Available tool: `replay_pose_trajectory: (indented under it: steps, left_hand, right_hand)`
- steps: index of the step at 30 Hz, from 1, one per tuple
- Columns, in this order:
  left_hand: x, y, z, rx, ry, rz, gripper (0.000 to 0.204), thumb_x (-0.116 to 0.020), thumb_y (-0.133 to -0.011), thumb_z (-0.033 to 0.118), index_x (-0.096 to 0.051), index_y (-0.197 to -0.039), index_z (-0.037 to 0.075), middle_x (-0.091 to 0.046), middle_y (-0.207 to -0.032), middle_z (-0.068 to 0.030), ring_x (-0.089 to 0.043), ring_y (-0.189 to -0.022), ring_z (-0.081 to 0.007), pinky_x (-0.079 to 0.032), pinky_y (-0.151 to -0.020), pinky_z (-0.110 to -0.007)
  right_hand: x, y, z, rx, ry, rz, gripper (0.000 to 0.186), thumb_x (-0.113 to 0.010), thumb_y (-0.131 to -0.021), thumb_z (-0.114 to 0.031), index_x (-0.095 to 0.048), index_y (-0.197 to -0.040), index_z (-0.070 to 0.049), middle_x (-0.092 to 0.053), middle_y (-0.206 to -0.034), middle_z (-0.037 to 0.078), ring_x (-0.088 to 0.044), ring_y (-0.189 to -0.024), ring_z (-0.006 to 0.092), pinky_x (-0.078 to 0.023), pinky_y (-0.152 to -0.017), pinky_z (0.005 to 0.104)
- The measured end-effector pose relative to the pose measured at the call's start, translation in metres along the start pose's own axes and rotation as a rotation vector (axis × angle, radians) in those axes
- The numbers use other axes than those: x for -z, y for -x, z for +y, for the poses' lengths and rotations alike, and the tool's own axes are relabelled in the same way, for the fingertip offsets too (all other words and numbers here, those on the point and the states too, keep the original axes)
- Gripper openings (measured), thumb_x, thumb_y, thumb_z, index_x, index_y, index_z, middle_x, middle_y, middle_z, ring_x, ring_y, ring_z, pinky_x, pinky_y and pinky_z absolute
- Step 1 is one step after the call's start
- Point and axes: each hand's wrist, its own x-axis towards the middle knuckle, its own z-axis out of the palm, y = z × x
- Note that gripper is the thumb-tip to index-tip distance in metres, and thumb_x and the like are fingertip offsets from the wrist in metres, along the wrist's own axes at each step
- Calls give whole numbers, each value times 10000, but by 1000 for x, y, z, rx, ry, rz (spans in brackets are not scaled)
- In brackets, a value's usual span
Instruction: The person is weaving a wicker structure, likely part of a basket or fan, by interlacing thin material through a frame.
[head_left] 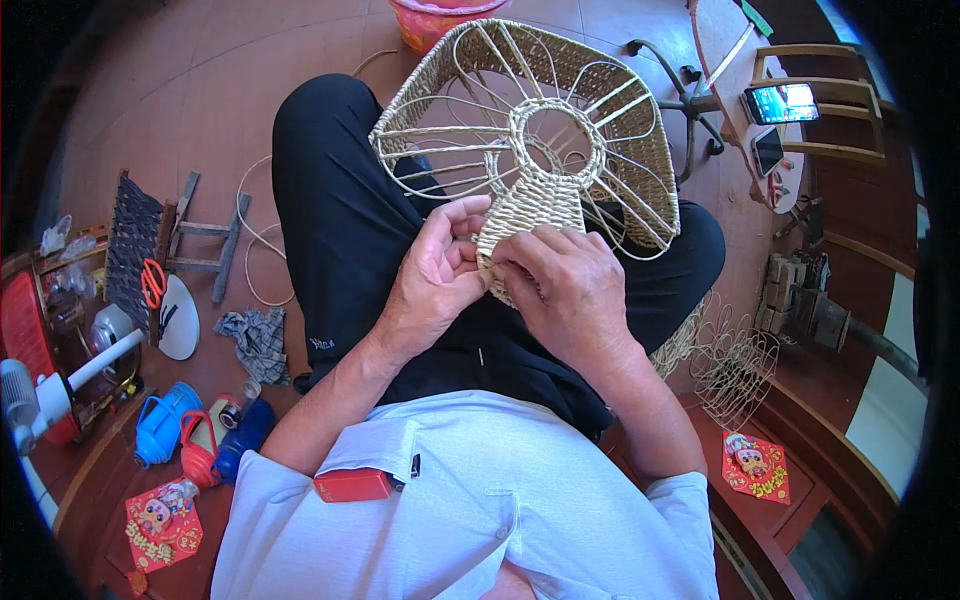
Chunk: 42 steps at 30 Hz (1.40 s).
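Observation:
Across my lap rests a half-woven basket (655,130) of straw-coloured cord on a wire frame. Its long side wall is densely woven, while cord spokes and wire loops run to a round ring (518,140). A tightly woven panel (537,205) stretches from that ring toward me. My left hand (445,255) grips the panel's left edge, thumb near its lower corner, fingers partly behind it. Over the panel's near end, my right hand (570,280) pinches with thumb and forefinger. Whatever strand lies in that pinch is hidden by the fingers.
Wire frames (735,370) and loose cord lie right of my knee. To the left are orange-handled scissors (153,283), a small wooden stool (210,235), a checked cloth (255,343) and a blue jug (167,425). A red tub (440,22) and wheeled chair base (685,100) stand beyond.

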Motion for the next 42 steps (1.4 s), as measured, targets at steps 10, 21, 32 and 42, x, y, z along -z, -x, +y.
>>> replay_pose_trajectory:
  steps: [10, 21, 32, 42]
  left_hand:
    - [-3, 2, -1, -112, -183, 15, 636, -741, -917, -18, -445, -1480, 7, -532, -1348, -81, -599, -1140, -128, -503, -1031, -299]
    - [2, 7, 1, -247, -405, 95, 127, -721, -1016, 125, -778, -1122, 84, -558, -1274, -47, -589, -1031, -102, -507, -872, -247]
    - [4, -7, 38, -100, 89, 22, 263, -498, -1143, 292, -645, -1134, 74, -671, -856, -34, -402, -540, -26, -289, -474, -180]
    - [20, -7, 52, -12, -142, 218, 268, -537, -1121, 271, -665, -1141, 36, -356, -658, 112, -249, -535, 10, -193, -474, -195]
  right_hand:
    - [4, -17, -16, 104, -196, 106, 126, -736, -887, -129, -669, -984, -86, -637, -912, 80, -640, -900, 303, -469, -818, 432]
    - [11, 34, 36, -411, -795, 524, 182, -636, -1070, -167, -626, -1155, -6, -607, -1000, 4, -547, -874, 47, -467, -777, 227]
    - [-36, 59, 7, -637, -1418, 244, 515, -597, -1062, -280, -474, -1460, 23, -686, -1187, 89, -649, -926, 96, -538, -778, 252]
    - [-37, 45, 0, -746, -1775, 267, 497, -739, -973, -159, -529, -1392, 4, -703, -1244, 84, -675, -1046, 113, -509, -873, 249]
